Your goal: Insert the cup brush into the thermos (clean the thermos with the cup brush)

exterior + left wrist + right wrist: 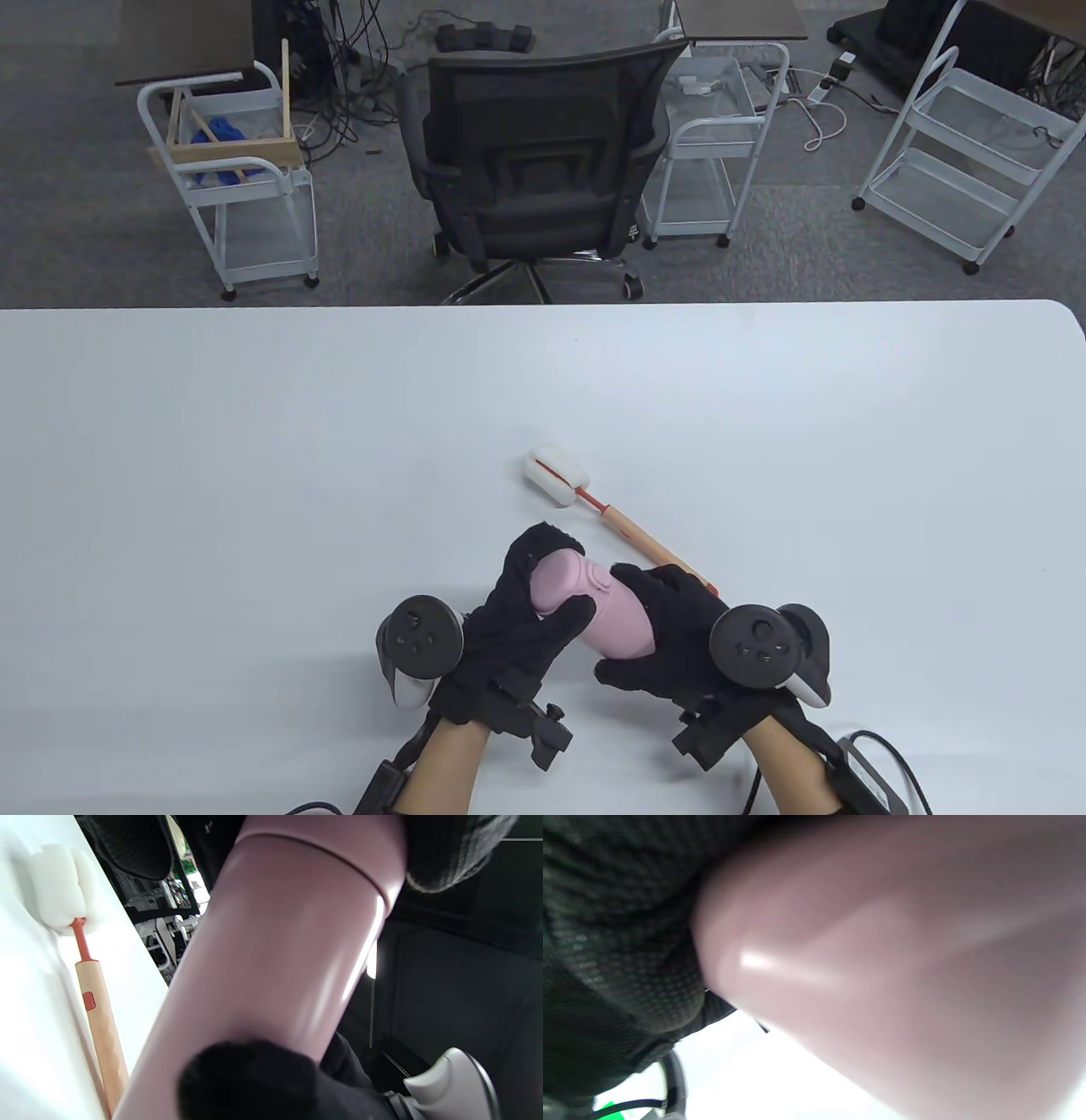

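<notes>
— White tabletop (254,441) fills the lower half of the table view, with a mesh office chair (534,161) and wire carts on grey carpet along the top. Where's the thermos?

— Bottom centre, lifted off the table. The pink thermos (594,607) lies tilted between both gloves: the left hand (517,632) wraps around its lidded end, the right hand (679,637) grips the base end. Both are clamped on it.

— And the cup brush?

— The cup brush (611,518) lies flat on the table just above the hands, sponge head toward the upper left, the handle's end running behind the right glove (whether it touches the glove, I can't tell).

— So what's the step?

— My guess: the lid is on, so it must come off first. Hold the body firmly with the right, twist with the left. That shell looks smooth and glossy, likely slippery against knit fabric.

— The brush?

— Soft white foam head, thin red neck, pale faceted wooden-looking handle. The foam should compress at the mouth, so feed it in straight along the thermos axis.
</notes>
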Demonstrator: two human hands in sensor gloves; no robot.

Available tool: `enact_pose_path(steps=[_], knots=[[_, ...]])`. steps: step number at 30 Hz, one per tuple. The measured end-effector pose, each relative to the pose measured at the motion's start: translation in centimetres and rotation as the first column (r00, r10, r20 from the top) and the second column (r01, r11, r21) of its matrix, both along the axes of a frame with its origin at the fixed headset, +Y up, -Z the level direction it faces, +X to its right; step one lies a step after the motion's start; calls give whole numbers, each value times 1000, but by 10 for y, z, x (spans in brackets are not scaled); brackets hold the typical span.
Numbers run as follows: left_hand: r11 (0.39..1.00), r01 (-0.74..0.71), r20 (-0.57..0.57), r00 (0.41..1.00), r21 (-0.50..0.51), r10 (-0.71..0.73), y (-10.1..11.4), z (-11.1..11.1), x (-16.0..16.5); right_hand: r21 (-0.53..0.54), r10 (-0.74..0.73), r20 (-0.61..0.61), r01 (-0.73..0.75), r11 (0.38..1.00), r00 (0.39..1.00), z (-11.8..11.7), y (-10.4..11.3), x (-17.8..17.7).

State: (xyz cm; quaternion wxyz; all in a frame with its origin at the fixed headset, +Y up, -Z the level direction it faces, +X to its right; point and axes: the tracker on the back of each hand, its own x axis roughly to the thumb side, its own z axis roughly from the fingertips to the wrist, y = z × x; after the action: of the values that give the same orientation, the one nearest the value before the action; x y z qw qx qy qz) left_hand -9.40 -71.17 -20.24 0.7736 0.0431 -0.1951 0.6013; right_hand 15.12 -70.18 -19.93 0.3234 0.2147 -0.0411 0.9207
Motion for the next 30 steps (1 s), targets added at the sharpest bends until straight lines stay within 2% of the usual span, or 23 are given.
enact_pose_path(steps=[8,13,18,20,23,30], knots=[[996,15,-153,988,-93,-29,2,3,3,121,84,136,-101,988,987,9,0,-13],[982,-2,-190,981,-187,-34,-1,2,3,167,156,195,-189,968,968,14,-1,-20],[978,-4,-193,981,-208,-37,-3,0,0,176,168,203,-204,963,965,14,-1,-23],[984,-4,-164,986,-177,-26,-3,-1,-3,129,117,174,-140,982,978,9,-1,-17],[992,-39,-92,995,-122,28,-1,-3,-3,-41,-66,87,70,997,994,-1,-4,-3],[999,-31,112,993,24,29,4,-8,-8,-299,-309,-84,272,915,947,-15,-10,14]])
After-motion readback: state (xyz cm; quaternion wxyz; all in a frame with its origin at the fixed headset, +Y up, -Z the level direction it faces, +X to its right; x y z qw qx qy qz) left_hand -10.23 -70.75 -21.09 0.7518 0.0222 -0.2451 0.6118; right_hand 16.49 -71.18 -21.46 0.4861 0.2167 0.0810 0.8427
